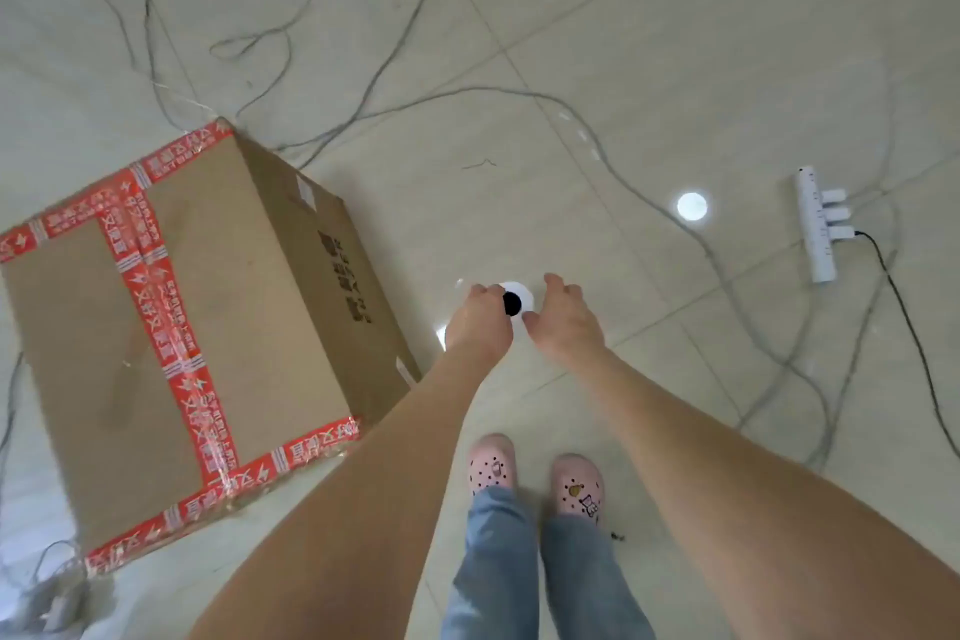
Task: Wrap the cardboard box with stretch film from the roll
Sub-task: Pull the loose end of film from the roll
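Reaching down, I have both hands at the roll (522, 291), standing on end just right of the box (182, 322). My left hand (478, 322) curls its fingers over the rim nearer the box, gripping it. My right hand (565, 322) cups the side away from the box, thumb at the rim; whether it grips I cannot tell.

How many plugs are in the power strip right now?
3, in a row along the right edge of the power strip: far plug, middle plug, near plug with a black cord. None looks hidden.
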Motion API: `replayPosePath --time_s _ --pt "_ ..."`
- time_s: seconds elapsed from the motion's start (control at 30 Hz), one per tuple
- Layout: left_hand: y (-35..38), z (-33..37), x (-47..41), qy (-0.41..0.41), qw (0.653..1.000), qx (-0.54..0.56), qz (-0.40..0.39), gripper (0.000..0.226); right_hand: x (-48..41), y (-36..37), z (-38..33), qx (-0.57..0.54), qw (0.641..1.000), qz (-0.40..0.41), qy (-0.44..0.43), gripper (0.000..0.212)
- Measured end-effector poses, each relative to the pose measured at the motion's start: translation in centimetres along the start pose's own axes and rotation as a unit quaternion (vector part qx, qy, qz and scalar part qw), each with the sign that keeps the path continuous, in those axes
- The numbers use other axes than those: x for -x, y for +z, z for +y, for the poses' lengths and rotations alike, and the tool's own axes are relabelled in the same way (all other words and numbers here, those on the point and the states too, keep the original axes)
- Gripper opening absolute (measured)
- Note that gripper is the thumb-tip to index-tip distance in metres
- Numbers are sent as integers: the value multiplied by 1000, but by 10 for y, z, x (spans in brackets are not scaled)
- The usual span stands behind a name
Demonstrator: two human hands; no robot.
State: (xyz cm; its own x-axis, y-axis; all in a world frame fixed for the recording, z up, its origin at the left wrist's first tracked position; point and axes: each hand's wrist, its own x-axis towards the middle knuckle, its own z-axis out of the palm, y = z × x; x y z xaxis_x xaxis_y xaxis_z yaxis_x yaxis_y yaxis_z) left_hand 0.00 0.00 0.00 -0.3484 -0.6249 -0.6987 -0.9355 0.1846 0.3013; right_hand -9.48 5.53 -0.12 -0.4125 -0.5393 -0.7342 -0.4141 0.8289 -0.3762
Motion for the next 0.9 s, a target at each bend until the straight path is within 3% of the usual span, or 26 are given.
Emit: replayPosePath --time_s 0.3,0.53,0.9 --pt "50 -29 -84 -66 991 111 -24 57 -96 64 24 -113 990 -41 72 55" --pt "70 -42 -111 -76 980 186 -9 42 -117 90 35 -170 984 -5 54 24" --pt "104 -42 -55 -43 995 90 -11 34 -58 113 76 -170 981 9 91 19"
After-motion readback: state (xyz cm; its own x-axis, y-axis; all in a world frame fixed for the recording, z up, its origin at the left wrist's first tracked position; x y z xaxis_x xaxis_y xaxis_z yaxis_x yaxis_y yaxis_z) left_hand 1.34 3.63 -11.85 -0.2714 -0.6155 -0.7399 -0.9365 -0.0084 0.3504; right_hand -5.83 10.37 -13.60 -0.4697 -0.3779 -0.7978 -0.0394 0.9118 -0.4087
